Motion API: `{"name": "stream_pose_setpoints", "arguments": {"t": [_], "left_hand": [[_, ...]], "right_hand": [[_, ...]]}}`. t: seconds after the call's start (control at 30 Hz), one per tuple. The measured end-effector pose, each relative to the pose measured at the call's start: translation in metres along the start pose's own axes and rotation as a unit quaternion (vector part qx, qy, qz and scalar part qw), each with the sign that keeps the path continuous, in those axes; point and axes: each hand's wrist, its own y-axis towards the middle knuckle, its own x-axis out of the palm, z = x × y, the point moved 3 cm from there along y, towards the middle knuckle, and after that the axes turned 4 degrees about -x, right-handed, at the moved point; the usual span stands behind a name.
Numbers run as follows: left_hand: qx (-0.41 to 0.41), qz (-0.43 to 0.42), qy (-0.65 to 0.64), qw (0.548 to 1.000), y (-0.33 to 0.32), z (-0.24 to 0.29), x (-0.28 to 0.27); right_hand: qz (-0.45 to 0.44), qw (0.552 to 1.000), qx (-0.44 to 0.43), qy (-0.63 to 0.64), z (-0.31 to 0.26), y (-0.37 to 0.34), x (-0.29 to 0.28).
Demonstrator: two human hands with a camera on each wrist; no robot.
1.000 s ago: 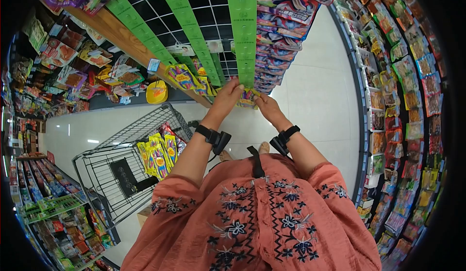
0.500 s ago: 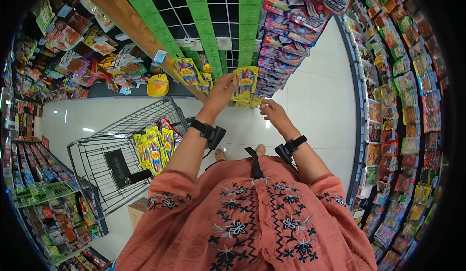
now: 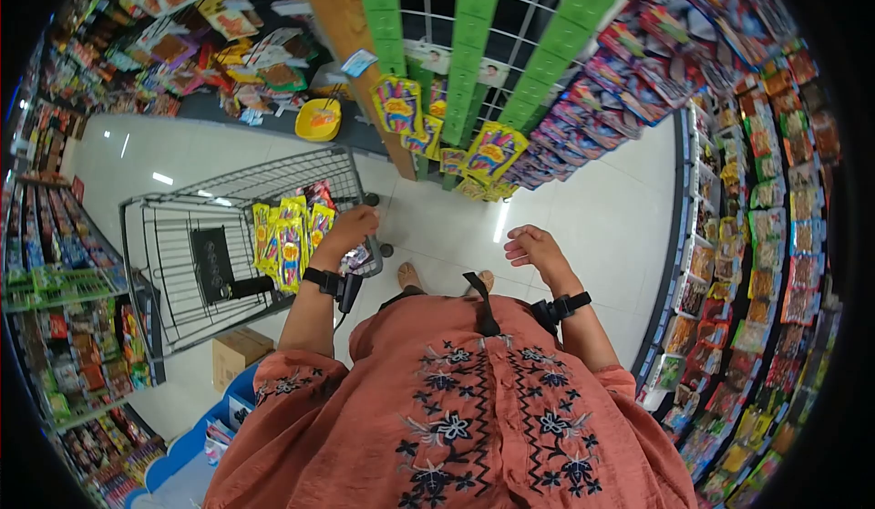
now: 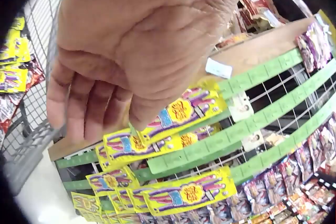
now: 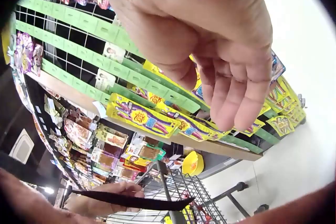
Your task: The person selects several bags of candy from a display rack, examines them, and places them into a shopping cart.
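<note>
My left hand [image 3: 351, 233] hovers at the near-right rim of the shopping cart [image 3: 137, 263], its fingers loosely bent and nothing visible in them. Yellow candy packets [image 3: 290, 245] lie in a heap inside the cart, just left of that hand. In front of my body hangs my right hand [image 3: 536, 251], fingers relaxed and empty. More yellow packets hang on green strips [image 3: 469, 62]: one large packet [image 3: 494, 151] on the right strip and another packet [image 3: 397, 103] beside the wooden post. In the left wrist view, the left hand [image 4: 136, 40] overlaps hanging packets [image 4: 189, 195].
Purple-red packets [image 3: 629, 81] fill the rack's right side. A long snack shelf [image 3: 702, 299] curves along the right. At the left stand a yellow basket [image 3: 318, 120], a cardboard box [image 3: 239, 356] and a blue display [image 3: 187, 459]. Pale floor tiles [image 3: 437, 226] lie between.
My left hand has left the hanging packet and moved down-left to the cart. The right hand has dropped back from the packets toward my body. The head view has turned left.
</note>
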Motion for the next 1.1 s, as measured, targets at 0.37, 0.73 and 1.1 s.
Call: {"name": "stream_pose_setpoints", "arguments": {"t": [0.37, 0.73, 1.1], "left_hand": [[-0.069, 0.089, -0.159, 0.981, -0.027, -0.143, -0.111], [-0.182, 0.257, -0.186, 0.931, 0.023, -0.250, -0.219], [-0.208, 0.226, 0.122, 0.944, 0.110, -0.407, -0.238]], "right_hand": [[-0.059, 0.995, 0.018, -0.072, -0.011, 0.039, 0.070], [-0.077, 0.990, 0.007, -0.120, -0.039, 0.060, 0.157], [-0.064, 0.984, 0.107, -0.131, -0.030, 0.047, 0.204]]}}
